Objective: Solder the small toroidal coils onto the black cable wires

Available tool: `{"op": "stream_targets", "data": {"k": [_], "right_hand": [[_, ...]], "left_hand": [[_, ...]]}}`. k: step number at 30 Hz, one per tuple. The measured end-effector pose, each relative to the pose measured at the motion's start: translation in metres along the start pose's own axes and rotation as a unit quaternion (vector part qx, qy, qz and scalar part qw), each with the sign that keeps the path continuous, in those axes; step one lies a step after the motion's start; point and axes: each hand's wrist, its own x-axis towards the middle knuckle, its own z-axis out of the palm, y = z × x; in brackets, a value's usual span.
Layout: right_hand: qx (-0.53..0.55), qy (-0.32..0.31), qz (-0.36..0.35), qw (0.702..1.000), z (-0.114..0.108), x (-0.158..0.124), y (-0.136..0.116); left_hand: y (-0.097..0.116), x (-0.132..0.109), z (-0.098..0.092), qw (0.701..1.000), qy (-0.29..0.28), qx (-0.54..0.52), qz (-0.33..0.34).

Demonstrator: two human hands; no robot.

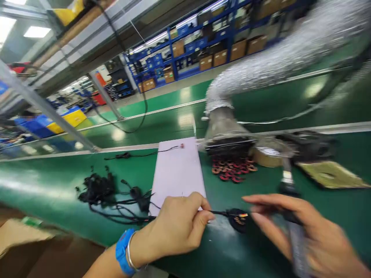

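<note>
My left hand (185, 220) pinches a thin black cable (218, 212) between thumb and forefinger. Its stripped end shows short coloured wires (243, 215), red and yellow among them. These lie over a small dark round piece (237, 222) on the bench; whether they touch it I cannot tell. To the right, my right hand (307, 227) is blurred, its thumb and forefinger apart near the wire ends. Across its palm lies the dark handle of what looks like a soldering iron (298, 247), held by the other fingers.
A white sheet (179, 166) lies beyond my left hand, with a bundle of black cables (98, 189) to its left. Small red-and-copper rings (232, 170) are heaped under a fume hood (227, 127). A tape-like roll (268, 154) and a yellowish sponge (330, 173) sit right.
</note>
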Motion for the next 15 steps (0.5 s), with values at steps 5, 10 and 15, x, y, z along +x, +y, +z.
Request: {"op": "stream_targets", "data": {"k": [5, 10, 15], "right_hand": [[0.135, -0.058, -0.016, 0.989, 0.001, 0.014, -0.028], [0.129, -0.037, -0.040, 0.990, -0.004, 0.019, -0.026], [0.124, -0.019, -0.050, 0.991, 0.001, 0.021, -0.019]], "left_hand": [[-0.010, 0.022, 0.047, 0.998, -0.051, 0.021, -0.011], [-0.009, 0.033, 0.043, 0.995, -0.072, 0.063, -0.023], [0.000, 0.043, 0.042, 0.996, -0.027, 0.060, 0.052]]}}
